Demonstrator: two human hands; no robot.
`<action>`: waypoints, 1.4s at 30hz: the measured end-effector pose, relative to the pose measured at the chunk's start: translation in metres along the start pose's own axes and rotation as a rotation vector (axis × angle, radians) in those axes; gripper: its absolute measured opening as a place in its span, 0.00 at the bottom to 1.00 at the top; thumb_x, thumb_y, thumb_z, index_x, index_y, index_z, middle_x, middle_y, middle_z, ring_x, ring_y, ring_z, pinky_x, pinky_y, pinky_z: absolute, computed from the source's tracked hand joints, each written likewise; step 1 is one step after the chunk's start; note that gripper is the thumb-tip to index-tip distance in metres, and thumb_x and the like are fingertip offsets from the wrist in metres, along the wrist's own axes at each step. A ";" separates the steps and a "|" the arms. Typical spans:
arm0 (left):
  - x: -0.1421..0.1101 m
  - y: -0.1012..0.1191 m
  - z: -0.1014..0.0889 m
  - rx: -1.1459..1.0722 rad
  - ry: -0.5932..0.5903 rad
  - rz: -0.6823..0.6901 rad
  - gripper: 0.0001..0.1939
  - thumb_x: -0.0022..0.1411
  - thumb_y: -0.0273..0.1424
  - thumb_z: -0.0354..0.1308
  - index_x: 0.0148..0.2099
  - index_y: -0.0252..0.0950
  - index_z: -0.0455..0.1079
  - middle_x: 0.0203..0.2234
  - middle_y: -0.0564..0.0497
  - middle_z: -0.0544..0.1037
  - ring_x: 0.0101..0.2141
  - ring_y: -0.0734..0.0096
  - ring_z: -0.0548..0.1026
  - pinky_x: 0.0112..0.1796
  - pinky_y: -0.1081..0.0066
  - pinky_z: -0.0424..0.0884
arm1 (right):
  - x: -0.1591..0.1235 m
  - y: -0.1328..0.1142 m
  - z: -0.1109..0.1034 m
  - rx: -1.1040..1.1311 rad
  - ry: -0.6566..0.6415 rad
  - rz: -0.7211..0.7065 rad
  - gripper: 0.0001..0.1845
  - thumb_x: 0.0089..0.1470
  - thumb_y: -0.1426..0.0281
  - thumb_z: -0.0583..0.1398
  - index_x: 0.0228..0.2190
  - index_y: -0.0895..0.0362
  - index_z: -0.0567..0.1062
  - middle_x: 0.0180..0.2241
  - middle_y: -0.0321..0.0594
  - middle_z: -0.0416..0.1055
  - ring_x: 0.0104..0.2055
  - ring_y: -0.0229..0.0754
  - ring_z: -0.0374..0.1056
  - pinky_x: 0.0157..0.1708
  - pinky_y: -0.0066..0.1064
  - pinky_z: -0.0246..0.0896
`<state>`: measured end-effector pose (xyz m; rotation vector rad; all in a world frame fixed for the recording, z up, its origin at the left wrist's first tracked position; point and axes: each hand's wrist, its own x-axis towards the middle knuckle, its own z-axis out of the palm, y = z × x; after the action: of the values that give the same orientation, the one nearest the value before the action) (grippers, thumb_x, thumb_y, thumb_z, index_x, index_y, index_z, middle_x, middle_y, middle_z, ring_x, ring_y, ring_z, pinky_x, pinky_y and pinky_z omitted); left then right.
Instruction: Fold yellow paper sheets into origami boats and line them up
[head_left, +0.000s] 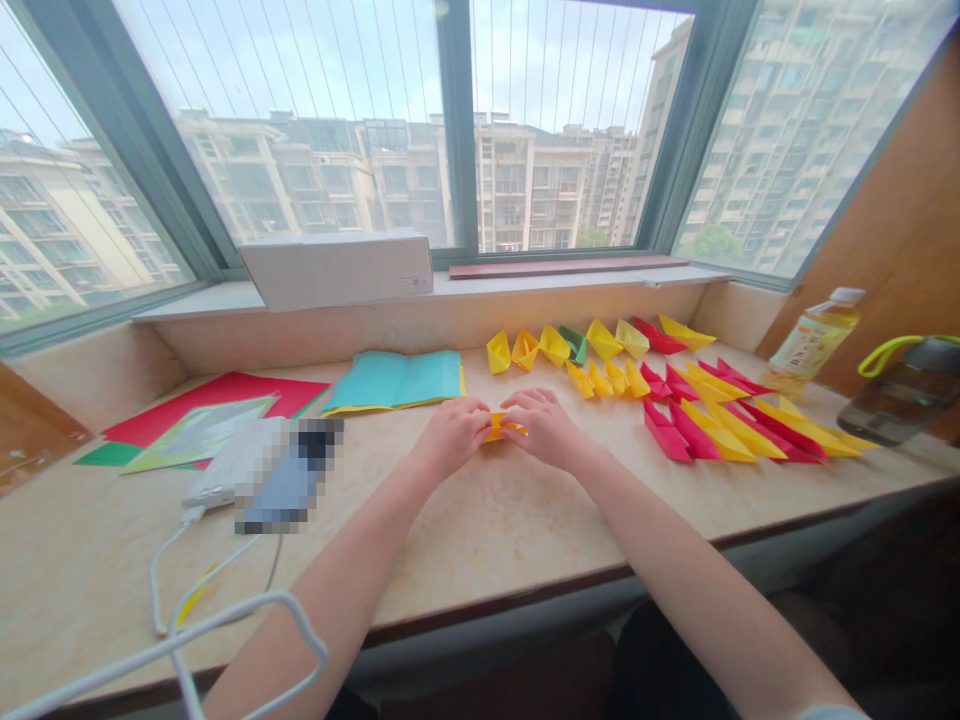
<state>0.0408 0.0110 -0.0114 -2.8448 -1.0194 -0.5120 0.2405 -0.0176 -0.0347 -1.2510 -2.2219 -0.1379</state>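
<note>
Between my two hands is a small piece of folded yellow-orange paper, held just above or on the counter. My left hand pinches its left side. On the right side, the fingers of my right hand are closed on the same paper. Much of the fold is hidden behind my fingers. Behind my left hand lies a stack of light blue and yellow paper sheets. To the right of my right hand stand rows of folded paper boats, among them yellow boats, a green boat and red boats.
A drink bottle and a dark water bottle stand at the right. On the left lie red paper, a white power bank, a pixelated phone-like object and a looping white cable. A white box rests on the sill.
</note>
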 end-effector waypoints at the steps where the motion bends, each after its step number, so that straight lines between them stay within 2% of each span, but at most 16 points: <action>1: 0.000 0.000 0.000 0.002 0.001 0.002 0.12 0.66 0.28 0.51 0.38 0.37 0.77 0.44 0.46 0.78 0.46 0.60 0.74 0.48 0.61 0.67 | 0.000 0.000 -0.001 -0.005 -0.001 -0.017 0.05 0.56 0.66 0.64 0.36 0.50 0.80 0.44 0.40 0.75 0.49 0.46 0.65 0.52 0.43 0.50; 9: 0.001 -0.001 -0.005 0.055 0.003 0.075 0.10 0.65 0.28 0.53 0.35 0.36 0.75 0.44 0.45 0.78 0.45 0.58 0.74 0.48 0.59 0.68 | 0.003 -0.004 -0.004 -0.109 -0.040 -0.089 0.05 0.59 0.72 0.60 0.33 0.54 0.78 0.42 0.41 0.77 0.48 0.45 0.67 0.53 0.41 0.49; 18: 0.001 0.002 -0.008 0.074 0.013 0.111 0.09 0.64 0.28 0.53 0.36 0.35 0.74 0.41 0.44 0.78 0.44 0.58 0.74 0.47 0.59 0.67 | 0.006 -0.009 -0.004 -0.186 -0.038 -0.105 0.07 0.60 0.72 0.59 0.33 0.57 0.78 0.41 0.43 0.78 0.48 0.45 0.67 0.53 0.41 0.50; 23: 0.002 0.002 -0.007 0.083 0.014 0.108 0.09 0.64 0.29 0.53 0.35 0.35 0.74 0.39 0.44 0.78 0.43 0.58 0.74 0.46 0.60 0.67 | 0.007 -0.008 -0.001 -0.217 -0.038 -0.130 0.08 0.61 0.67 0.60 0.34 0.57 0.77 0.41 0.43 0.77 0.48 0.46 0.66 0.54 0.42 0.50; 28: 0.002 0.001 -0.007 0.081 0.032 0.106 0.10 0.64 0.25 0.52 0.33 0.36 0.73 0.36 0.44 0.78 0.41 0.59 0.74 0.45 0.61 0.67 | 0.008 -0.009 0.003 -0.269 -0.060 -0.205 0.06 0.60 0.77 0.58 0.36 0.58 0.76 0.39 0.43 0.76 0.49 0.46 0.65 0.56 0.43 0.49; 31: 0.002 -0.001 -0.008 0.103 0.046 0.095 0.12 0.66 0.25 0.49 0.33 0.36 0.73 0.36 0.45 0.78 0.40 0.60 0.74 0.44 0.62 0.67 | 0.010 -0.011 0.003 -0.321 -0.063 -0.241 0.08 0.61 0.78 0.56 0.36 0.58 0.74 0.39 0.44 0.75 0.48 0.46 0.65 0.56 0.44 0.49; 35: 0.002 -0.005 -0.007 0.099 0.068 0.090 0.12 0.67 0.28 0.49 0.37 0.35 0.73 0.36 0.44 0.78 0.40 0.59 0.74 0.44 0.61 0.67 | 0.012 -0.014 0.000 -0.357 -0.020 -0.215 0.08 0.63 0.76 0.54 0.38 0.58 0.74 0.40 0.44 0.74 0.48 0.46 0.64 0.56 0.45 0.50; 42: 0.000 -0.008 -0.003 0.058 0.073 0.120 0.09 0.65 0.27 0.51 0.35 0.36 0.73 0.36 0.45 0.78 0.40 0.61 0.74 0.44 0.62 0.67 | 0.012 -0.012 0.001 -0.358 -0.024 -0.191 0.07 0.63 0.75 0.55 0.38 0.57 0.74 0.41 0.44 0.74 0.49 0.47 0.64 0.56 0.46 0.49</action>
<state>0.0353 0.0166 -0.0086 -2.7919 -0.8311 -0.5614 0.2253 -0.0149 -0.0266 -1.2177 -2.4074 -0.6211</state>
